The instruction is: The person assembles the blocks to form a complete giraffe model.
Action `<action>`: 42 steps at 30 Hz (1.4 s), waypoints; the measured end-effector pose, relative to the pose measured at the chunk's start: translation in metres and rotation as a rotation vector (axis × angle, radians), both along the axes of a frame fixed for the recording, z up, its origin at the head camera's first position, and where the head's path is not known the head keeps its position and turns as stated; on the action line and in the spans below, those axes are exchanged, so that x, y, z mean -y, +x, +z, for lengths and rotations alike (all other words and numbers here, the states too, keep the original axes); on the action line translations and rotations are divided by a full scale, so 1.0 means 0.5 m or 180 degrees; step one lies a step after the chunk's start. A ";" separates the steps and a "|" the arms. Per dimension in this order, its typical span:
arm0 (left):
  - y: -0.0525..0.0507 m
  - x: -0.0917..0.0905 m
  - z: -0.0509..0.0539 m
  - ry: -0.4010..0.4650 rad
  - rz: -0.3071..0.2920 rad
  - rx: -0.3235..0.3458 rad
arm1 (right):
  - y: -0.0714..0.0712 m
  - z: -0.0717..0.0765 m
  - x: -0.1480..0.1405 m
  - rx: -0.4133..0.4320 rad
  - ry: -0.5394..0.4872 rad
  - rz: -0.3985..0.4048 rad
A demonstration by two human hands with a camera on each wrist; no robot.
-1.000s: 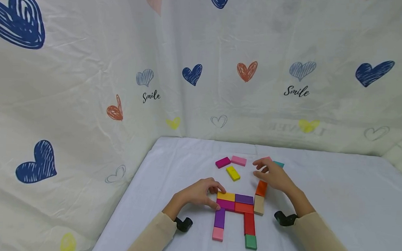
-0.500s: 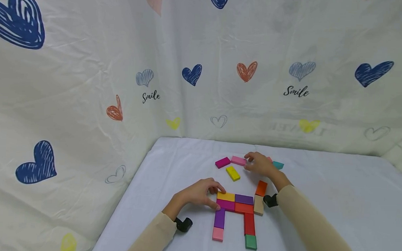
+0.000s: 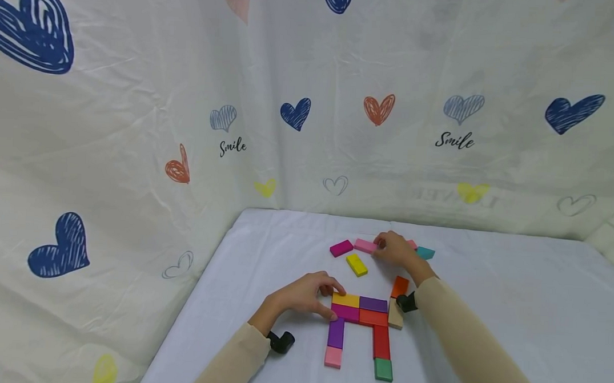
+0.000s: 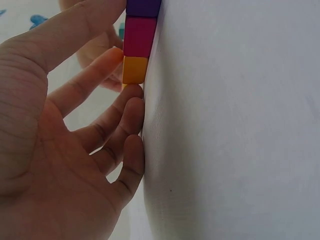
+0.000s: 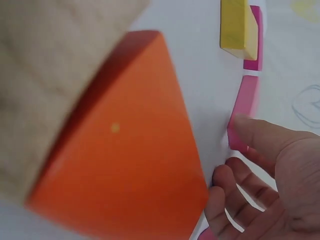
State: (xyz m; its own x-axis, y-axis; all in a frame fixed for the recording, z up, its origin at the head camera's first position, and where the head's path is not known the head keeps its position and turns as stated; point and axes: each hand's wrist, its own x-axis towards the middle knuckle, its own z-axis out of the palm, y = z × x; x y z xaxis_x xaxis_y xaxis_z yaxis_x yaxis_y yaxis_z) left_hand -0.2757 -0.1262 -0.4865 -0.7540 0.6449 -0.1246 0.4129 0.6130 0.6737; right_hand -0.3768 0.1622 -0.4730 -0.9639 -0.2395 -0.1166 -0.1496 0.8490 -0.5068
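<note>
Several flat coloured blocks lie joined in a figure on the white table. My left hand frames its left end: the index fingertip touches the orange-yellow block, and the thumb rests at the corner of the magenta block and the purple block. In the left wrist view the other fingertips reach the cloth beside the orange-yellow block. At the back, my right hand pinches the right end of a pink block between thumb and finger. That pink block still lies on the table in the right wrist view.
A magenta block and a yellow block lie left of the right hand, a teal block right of it. An orange block and a beige block lie under the right forearm. A heart-print curtain hangs behind.
My right hand has moved left, from above the orange block to the pink block, and its thumb and finger have taken hold of it. The left hand stays put.
</note>
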 end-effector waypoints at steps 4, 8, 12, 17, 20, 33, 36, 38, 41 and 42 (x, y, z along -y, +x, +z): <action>-0.001 0.001 0.001 -0.0010 0.0003 0.0011 | 0.008 -0.002 -0.004 0.0049 0.0036 -0.0129; -0.002 0.005 -0.001 -0.0012 0.0012 0.0026 | 0.019 -0.006 -0.014 0.0191 0.0011 -0.0250; -0.002 0.006 -0.001 -0.0010 0.0007 0.0006 | 0.032 -0.005 -0.030 0.0320 -0.0006 -0.0353; -0.002 0.007 0.001 -0.0007 0.0008 -0.0008 | 0.039 0.001 -0.047 0.0437 0.0042 -0.0355; -0.002 0.007 0.001 -0.0009 0.0011 -0.0002 | 0.038 0.003 -0.054 0.0435 -0.0015 -0.0249; -0.004 -0.001 0.001 -0.0012 -0.0006 -0.0011 | 0.029 0.009 -0.065 0.0536 -0.0196 0.0392; -0.004 -0.003 0.000 -0.0008 -0.0004 -0.0001 | 0.022 0.007 -0.068 0.0555 -0.0164 0.0421; -0.003 -0.003 0.000 -0.0010 0.0001 0.0003 | 0.019 0.009 -0.070 0.0570 -0.0141 0.0448; -0.004 -0.004 -0.002 -0.0011 0.0012 0.0012 | 0.019 0.012 -0.072 0.0597 -0.0133 0.0434; -0.004 -0.005 -0.002 -0.0013 0.0011 0.0010 | 0.020 0.013 -0.073 0.0600 -0.0127 0.0415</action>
